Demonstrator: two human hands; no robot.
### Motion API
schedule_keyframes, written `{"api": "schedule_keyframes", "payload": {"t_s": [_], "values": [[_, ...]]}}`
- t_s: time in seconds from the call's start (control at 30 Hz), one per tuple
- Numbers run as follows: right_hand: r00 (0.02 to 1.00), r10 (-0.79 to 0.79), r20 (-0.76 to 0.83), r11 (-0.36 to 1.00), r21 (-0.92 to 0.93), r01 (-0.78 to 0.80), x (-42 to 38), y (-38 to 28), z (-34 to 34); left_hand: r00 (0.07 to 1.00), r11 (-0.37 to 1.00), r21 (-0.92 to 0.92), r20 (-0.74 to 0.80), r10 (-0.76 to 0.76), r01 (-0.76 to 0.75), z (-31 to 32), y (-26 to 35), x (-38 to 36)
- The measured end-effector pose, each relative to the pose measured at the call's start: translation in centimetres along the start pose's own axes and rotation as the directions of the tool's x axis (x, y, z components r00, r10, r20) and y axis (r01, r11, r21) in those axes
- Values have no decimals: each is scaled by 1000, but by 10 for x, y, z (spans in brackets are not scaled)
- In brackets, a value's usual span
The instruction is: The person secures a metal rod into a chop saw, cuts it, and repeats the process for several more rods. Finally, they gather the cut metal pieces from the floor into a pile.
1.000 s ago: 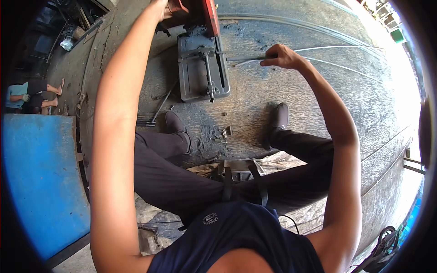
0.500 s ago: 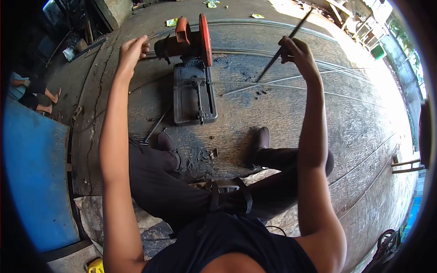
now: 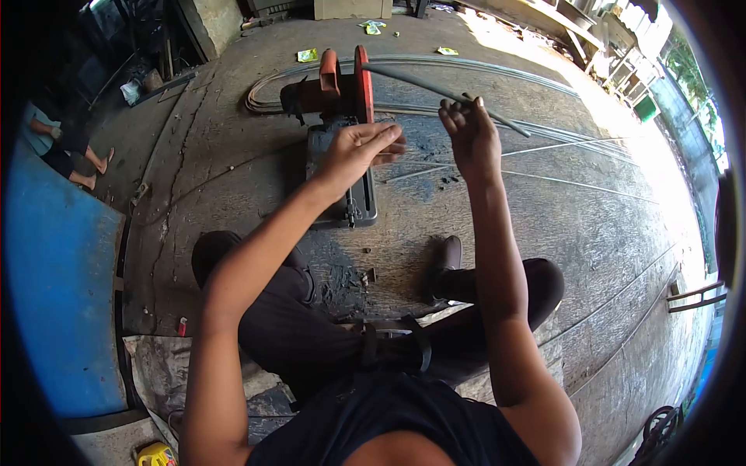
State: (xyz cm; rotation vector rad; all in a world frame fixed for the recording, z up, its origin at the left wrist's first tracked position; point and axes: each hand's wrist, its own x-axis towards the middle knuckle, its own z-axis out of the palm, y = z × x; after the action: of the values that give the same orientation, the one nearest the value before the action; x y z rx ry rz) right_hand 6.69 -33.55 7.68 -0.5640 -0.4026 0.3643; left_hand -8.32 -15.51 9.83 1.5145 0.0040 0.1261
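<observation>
My right hand [image 3: 474, 140] grips a dark metal rod [image 3: 416, 82] between thumb and fingers. One end of the rod points up and left, appearing to overlap the edge of the saw's red guard; the other slants down to the right. My left hand [image 3: 359, 155] is loosely curled with fingers apart, in front of the base of a red cut-off saw [image 3: 330, 92]. Nothing shows in that hand. It hides part of the saw's black base [image 3: 362, 203], which stands on the floor beyond my feet.
Long thin rods [image 3: 482, 71] lie in a looped bundle behind the saw, and others cross to the right. Dark grime and scraps [image 3: 350, 279] lie between my shoes. A blue panel [image 3: 62, 303] stands at left, with a seated person's legs [image 3: 89, 165] beyond it.
My left hand has moved right, from beside the saw to in front of its base. My right hand has shifted slightly left and down, and the rod has swung from steep to a shallower, opposite slant.
</observation>
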Motion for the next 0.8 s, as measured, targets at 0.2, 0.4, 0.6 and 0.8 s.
{"api": "schedule_keyframes", "payload": {"t_s": [0.2,0.4,0.6,0.8], "values": [[987,154,52,981,108,-159,-17,23,17,941,887,-360,-279,193,-289,17,5,9],[958,282,51,934,216,-286,-23,38,17,877,914,-237,-435,203,-329,20,8,6],[938,346,35,891,301,-340,-25,51,20,845,897,-228,-480,235,-378,16,9,3],[950,309,39,911,274,-307,-27,55,26,834,913,-229,-522,176,-337,11,7,0]]}}
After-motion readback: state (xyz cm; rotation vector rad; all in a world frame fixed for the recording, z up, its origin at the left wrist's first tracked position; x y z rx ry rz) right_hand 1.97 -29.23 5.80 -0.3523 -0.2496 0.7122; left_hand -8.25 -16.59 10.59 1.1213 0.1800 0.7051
